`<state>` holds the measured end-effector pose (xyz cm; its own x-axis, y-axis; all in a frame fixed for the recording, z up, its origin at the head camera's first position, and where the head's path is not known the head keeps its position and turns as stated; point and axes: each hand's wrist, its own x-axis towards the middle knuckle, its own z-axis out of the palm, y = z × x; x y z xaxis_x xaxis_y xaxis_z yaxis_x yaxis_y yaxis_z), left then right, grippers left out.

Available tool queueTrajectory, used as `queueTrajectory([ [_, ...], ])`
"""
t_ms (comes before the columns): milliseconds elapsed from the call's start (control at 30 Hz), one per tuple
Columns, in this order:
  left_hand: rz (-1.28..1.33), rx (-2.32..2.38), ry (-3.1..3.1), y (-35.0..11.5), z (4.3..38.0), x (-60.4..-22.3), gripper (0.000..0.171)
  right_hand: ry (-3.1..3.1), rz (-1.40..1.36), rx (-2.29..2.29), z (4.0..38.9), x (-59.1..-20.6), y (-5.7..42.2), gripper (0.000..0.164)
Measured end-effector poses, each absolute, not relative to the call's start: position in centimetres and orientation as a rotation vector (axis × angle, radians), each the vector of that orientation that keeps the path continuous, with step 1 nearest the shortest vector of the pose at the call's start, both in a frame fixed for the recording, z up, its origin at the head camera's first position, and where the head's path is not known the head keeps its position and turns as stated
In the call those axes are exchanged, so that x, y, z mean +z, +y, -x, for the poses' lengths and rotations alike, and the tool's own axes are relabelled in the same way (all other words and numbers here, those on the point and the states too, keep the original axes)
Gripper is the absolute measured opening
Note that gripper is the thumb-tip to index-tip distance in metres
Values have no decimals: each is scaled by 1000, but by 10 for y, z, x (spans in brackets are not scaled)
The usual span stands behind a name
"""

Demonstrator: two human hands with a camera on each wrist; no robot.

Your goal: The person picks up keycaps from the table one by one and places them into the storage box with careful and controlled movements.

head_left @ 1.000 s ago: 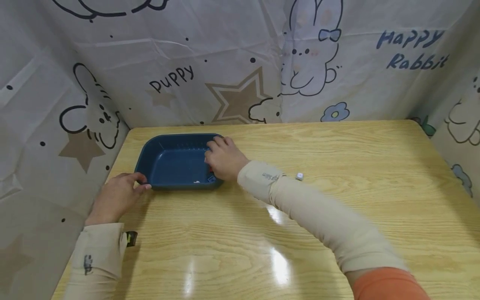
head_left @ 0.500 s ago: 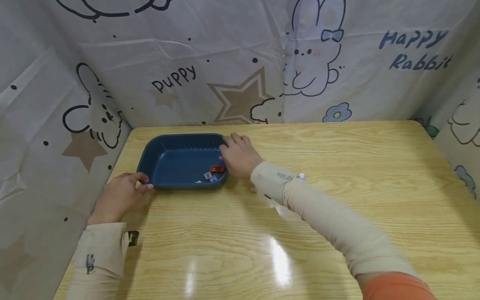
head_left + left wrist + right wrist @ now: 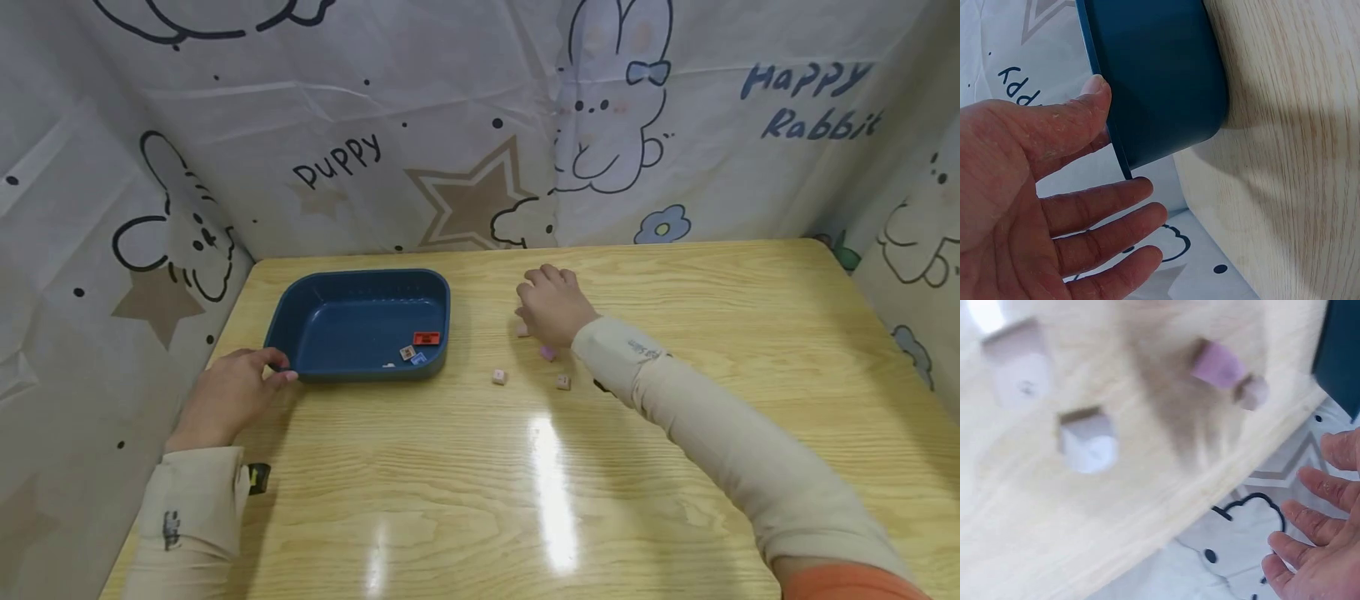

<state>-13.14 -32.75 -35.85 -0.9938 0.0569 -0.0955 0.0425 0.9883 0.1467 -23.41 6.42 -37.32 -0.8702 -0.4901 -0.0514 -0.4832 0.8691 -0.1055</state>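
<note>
A dark blue tray point(image 3: 352, 283) stands at the table's far left. In it lie a red piece point(image 3: 426, 337) and two tiny pieces point(image 3: 411, 355). My left hand point(image 3: 273, 371) rests at the tray's near-left corner; its thumb point(image 3: 1085, 106) lies against the tray rim point(image 3: 1110, 125) while the fingers stay straight below it. My right hand point(image 3: 528, 296) hovers over the table to the right of the tray, fingers point(image 3: 1310, 512) loose and holding nothing. Small cubes lie by it: two pale ones point(image 3: 499, 377) point(image 3: 562, 382) and a pink one point(image 3: 548, 353).
The wooden table point(image 3: 675, 467) is walled by a printed cloth point(image 3: 450, 125) at the back and both sides. The wrist view shows the cubes blurred: pale cubes point(image 3: 1088, 437) point(image 3: 1019, 369) and a pink cube point(image 3: 1216, 362).
My right hand left the tray's right edge and moved right over the table, uncovering the pieces in the tray. Small cubes now show beside it. The left hand has stayed put.
</note>
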Motion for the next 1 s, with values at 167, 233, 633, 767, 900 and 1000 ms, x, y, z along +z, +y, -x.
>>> queueTrajectory([
  [167, -50, 219, 3025, -329, 130, -360, 25, 2924, 787, -122, 230, -386, 67, 32],
  [233, -51, 218, 3037, -329, 130, -362, 25, 2917, 798, -111, 228, -392, 68, 33],
  [633, -68, 219, 3076, -326, 130, -360, 24, 2939, 841, -46, 224, -412, 69, 33],
  [767, -64, 223, 3067, -327, 130, -360, 25, 2953, 856, -38, 225, -415, 69, 33],
  [900, -54, 227, 3056, -327, 130, -359, 25, 2971, 877, -36, 226, -418, 69, 31],
  [1000, -43, 232, 3048, -327, 130, -359, 24, 2980, 893, -43, 227, -420, 68, 30],
])
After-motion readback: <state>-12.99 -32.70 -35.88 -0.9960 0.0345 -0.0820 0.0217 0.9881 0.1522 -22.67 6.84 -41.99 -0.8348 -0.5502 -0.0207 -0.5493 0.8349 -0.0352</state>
